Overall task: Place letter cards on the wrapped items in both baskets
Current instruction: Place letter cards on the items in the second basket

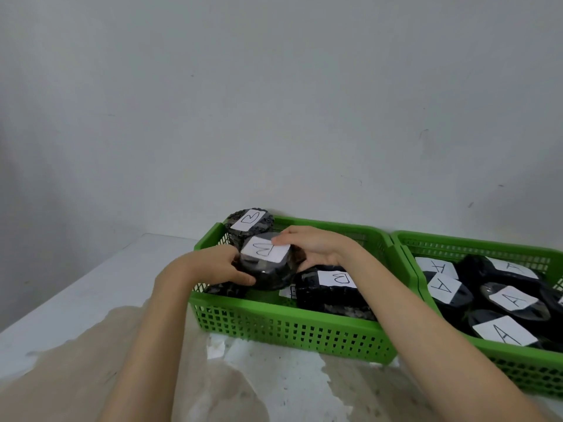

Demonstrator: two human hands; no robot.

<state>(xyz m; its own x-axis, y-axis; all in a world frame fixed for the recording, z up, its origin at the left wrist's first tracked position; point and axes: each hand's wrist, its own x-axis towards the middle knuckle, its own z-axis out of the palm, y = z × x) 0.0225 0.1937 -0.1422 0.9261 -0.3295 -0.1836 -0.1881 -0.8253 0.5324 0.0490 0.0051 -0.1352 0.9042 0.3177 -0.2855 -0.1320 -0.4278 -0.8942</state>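
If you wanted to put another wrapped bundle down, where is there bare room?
Free: the white tabletop left of the left green plastic basket, and the strip before both baskets. Crowded: the right green basket, packed with A-carded black bundles.

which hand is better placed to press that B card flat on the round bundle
Right hand: its fingers already touch the B card. Left hand grips the bundle's side.

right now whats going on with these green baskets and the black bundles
A person is labelling wrapped items. Both hands, left hand and right hand, hold a round wrapped item with a B card over the left basket. Other items there carry B cards; those in the right basket carry A cards.
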